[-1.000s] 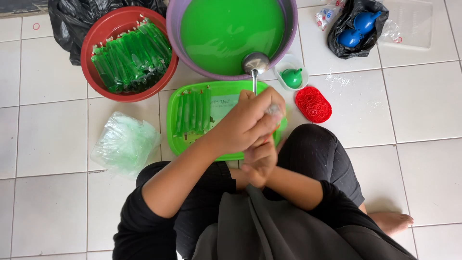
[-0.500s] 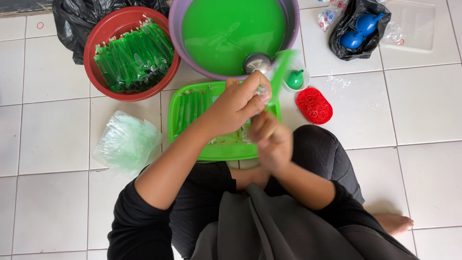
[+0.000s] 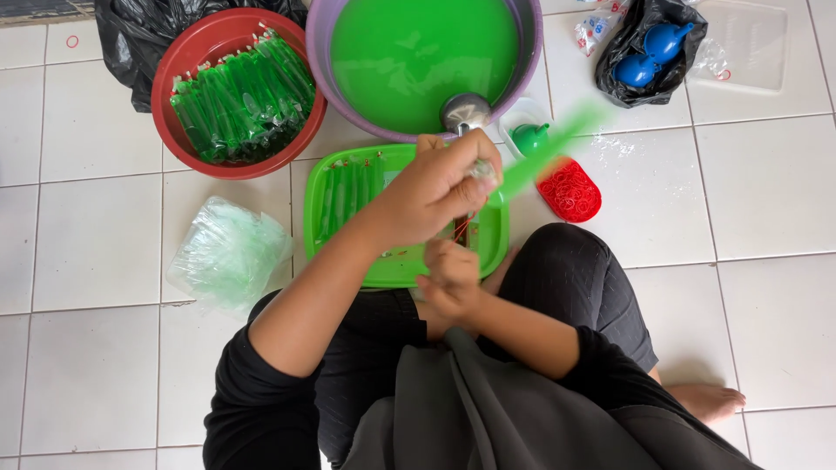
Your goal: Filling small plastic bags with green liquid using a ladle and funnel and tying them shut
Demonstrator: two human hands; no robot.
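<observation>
White floor tiles point(image 3: 96, 218) all around, seen from the head camera looking straight down. At 12 o'clock, a purple basin point(image 3: 533, 52) full of green liquid, with a metal ladle point(image 3: 464, 111) leaning on its near rim. At 10 o'clock, a red bowl point(image 3: 174, 78) packed with filled green tubes. At 9 o'clock, a heap of clear empty bags point(image 3: 228, 252). Dead centre, a green tray point(image 3: 315, 209) with a few filled tubes lying in its left half.

Left hand point(image 3: 431, 193) raised over the tray, fingers clamped on the twisted neck of a long green ice tube point(image 3: 549, 150), blurred, slanting away toward 2 o'clock. Right hand point(image 3: 448, 278) just below at 6 o'clock, fingers curled together; what they pinch, cannot tell. Beside the tray at 3 o'clock, a small green funnel point(image 3: 528, 137) and a red dish of rubber bands point(image 3: 570, 190). At 1 o'clock, a black bag point(image 3: 627, 87) holding blue objects.
</observation>
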